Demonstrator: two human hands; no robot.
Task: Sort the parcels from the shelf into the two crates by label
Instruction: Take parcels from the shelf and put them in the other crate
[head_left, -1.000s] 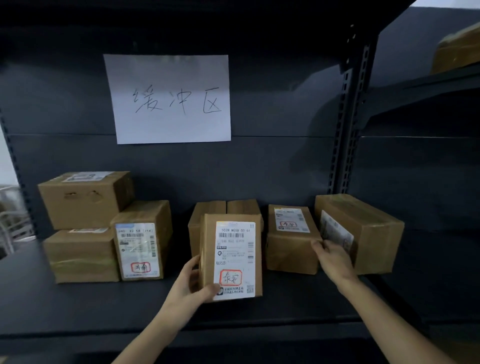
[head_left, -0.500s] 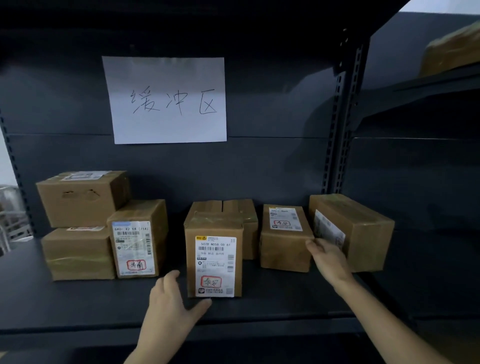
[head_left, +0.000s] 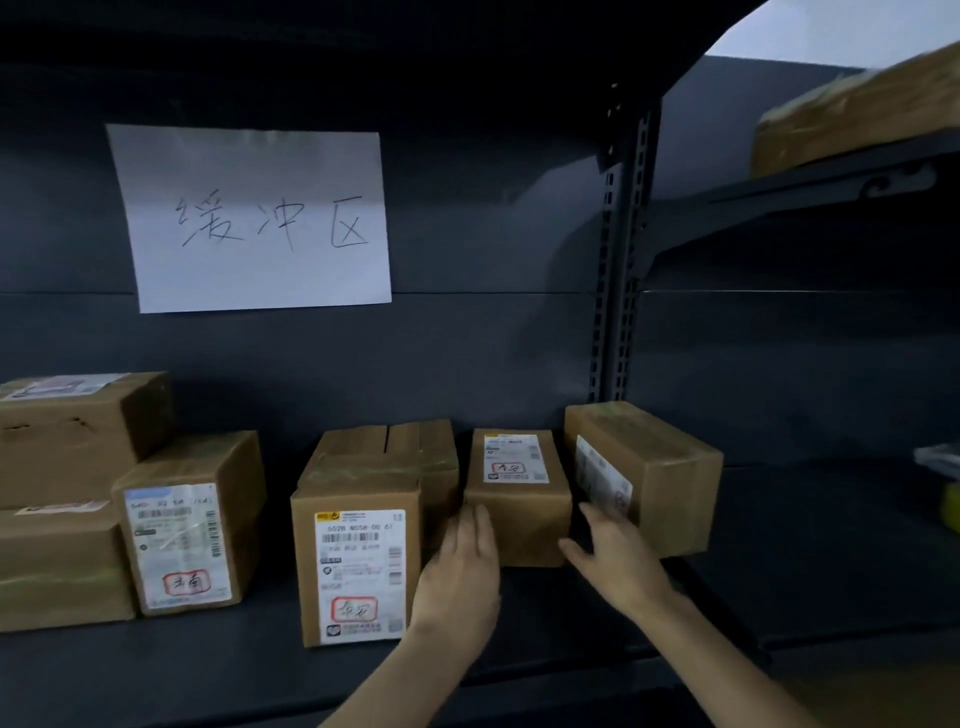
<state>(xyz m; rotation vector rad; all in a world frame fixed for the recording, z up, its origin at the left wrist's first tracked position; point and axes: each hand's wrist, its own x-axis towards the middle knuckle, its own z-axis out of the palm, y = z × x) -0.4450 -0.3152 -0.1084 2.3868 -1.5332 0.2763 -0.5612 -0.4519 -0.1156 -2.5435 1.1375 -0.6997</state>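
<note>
Fingers (head_left: 470, 525) of the left hand (head_left: 460, 577) lie flat and stretched against the left face of a small parcel (head_left: 517, 512), and the fingers of the right hand (head_left: 615, 558) are spread at its right face, the thumb pointing toward the lower front edge. Both hands are open and only bracket the box; whether the right fingers already press on it cannot be told, and nothing is lifted yet. The judgement is that the person takes it from two sides because the gaps are narrow: just left of the left fingers stands a taller parcel (head_left: 358, 566) with its label and red-framed mark facing forward, and just behind the right fingers lies a wider parcel (head_left: 649, 478), turned at an angle.

The small parcel sits on the dark shelf (head_left: 831, 571) with its label on top, also carrying a red-framed mark, so it can be read before lifting. Further left of the left hand, three more parcels are stacked; the front one (head_left: 187, 525) shows a red mark too. Behind the fingers and higher, a handwritten paper sign (head_left: 254, 218) is fixed on the back panel. The two crates are not in view, so the destination cannot be judged.
</note>
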